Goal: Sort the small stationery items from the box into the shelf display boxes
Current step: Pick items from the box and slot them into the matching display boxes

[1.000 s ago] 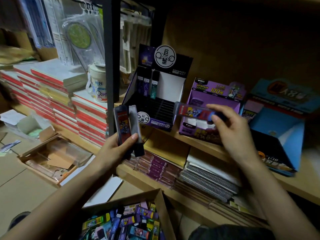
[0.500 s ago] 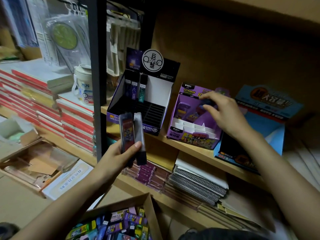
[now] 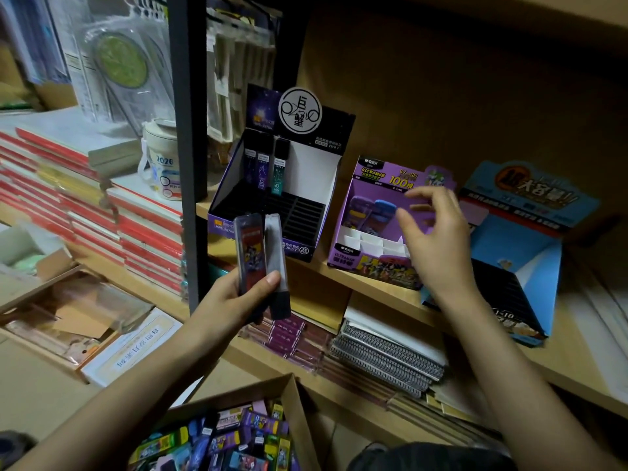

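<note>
My left hand (image 3: 234, 297) grips two slim lead cases (image 3: 261, 260) upright in front of the shelf. My right hand (image 3: 438, 239) hovers with loose, spread fingers and nothing in it, just right of the purple display box (image 3: 370, 239). Two cases (image 3: 372, 214), one purple and one with a blue cap, stand in that box's back row. The black display box (image 3: 272, 198) to its left holds three dark cases at the back. The cardboard box (image 3: 299, 413) of mixed small items sits at the bottom of the view.
A blue display box (image 3: 523, 239) lies tilted on the shelf at the right. A black upright post (image 3: 185, 164) divides the shelves. Red-edged notebooks (image 3: 102, 215) are stacked at the left, spiral notebooks (image 3: 387, 362) on the lower shelf.
My right hand put the blue-capped case into the purple box's back row and let go, then drew back empty. My left hand kept its two cases.
</note>
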Tool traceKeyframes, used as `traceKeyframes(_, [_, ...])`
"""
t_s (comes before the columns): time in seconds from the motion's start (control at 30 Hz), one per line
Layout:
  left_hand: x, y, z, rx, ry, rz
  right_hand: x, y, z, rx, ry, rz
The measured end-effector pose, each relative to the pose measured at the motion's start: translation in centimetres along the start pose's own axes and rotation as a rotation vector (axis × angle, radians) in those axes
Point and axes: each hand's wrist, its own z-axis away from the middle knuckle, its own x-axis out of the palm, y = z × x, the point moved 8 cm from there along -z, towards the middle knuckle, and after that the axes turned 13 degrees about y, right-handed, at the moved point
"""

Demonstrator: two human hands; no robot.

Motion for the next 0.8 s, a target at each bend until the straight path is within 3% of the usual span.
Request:
traceKeyframes(0.07, [0.4,0.3,0.2,0.012,-0.014,-0.01,0.4,-1.3,2.3,0.102,-0.045,-0.147])
traceKeyframes(0.17, [1.2,0.7,0.5,-0.008,-0.058,0.04,5.3,-2.7,8.0,0.351,-0.478,-0.293])
traceKeyframes(0.23, [2.0,1.1,0.9,-0.021,-0.108,0.069,7.3,-3.1,11.0,0.486,-0.62,-0.363])
traceKeyframes(0.43, [2.5,0.8,1.4,-0.091,-0.201,0.097,8.1,-3.3,12.5,0.632,-0.566,-0.562])
traceKeyframes(0.53, [1.6,0.6,0.9,-0.106,-0.132,0.091,7.3,-2.8,11.2,0.641,-0.477,-0.613])
traceKeyframes(0.67, [-0.6,0.2,0.2,-0.153,0.049,0.12,6.0,-2.6,10.1,0.469,-0.42,-0.53])
traceKeyframes(0.8, [0.1,0.5,0.4,-0.223,0.007,0.266,6.1,-3.3,11.1,0.313,-0.457,-0.462])
